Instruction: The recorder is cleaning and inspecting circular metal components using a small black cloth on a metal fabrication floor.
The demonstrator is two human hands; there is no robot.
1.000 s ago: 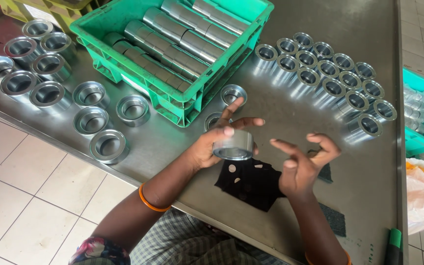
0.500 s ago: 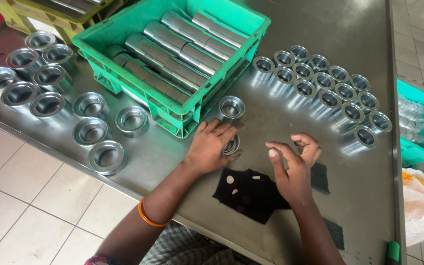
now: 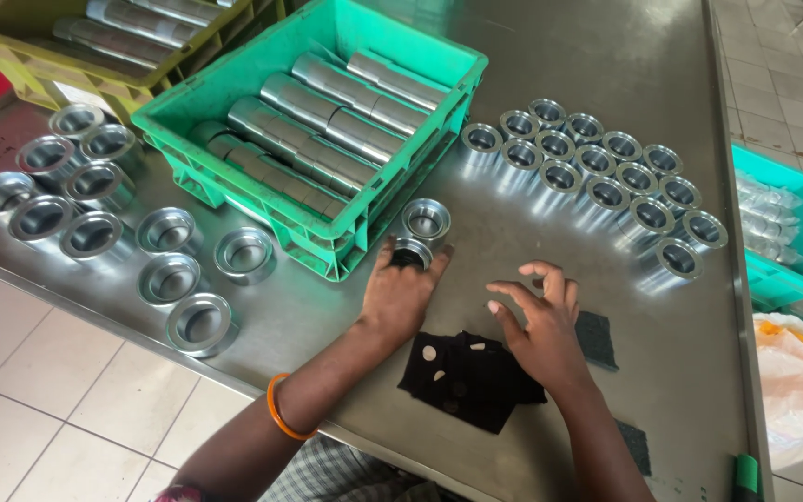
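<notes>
My left hand (image 3: 400,290) lies flat on the steel table (image 3: 532,56), its fingers around a short shiny metal ring (image 3: 411,251) that stands on the table. Another metal ring (image 3: 426,218) stands just beyond it, beside the green crate (image 3: 327,244). My right hand (image 3: 539,325) hovers to the right with curled, spread fingers and holds nothing. Its wrist is over a black cloth (image 3: 462,376) dotted with holes.
The green crate holds several metal tubes (image 3: 327,121). A yellow crate (image 3: 11,56) with tubes sits at the back left. Wide metal cups (image 3: 169,279) stand at left, small rings (image 3: 597,167) in rows at right. A dark abrasive pad (image 3: 595,339) and a teal tray (image 3: 773,232) lie right.
My left hand, which held the ring up above the cloth, has carried it forward and set it down on the table next to the other ring. My right hand has opened slightly.
</notes>
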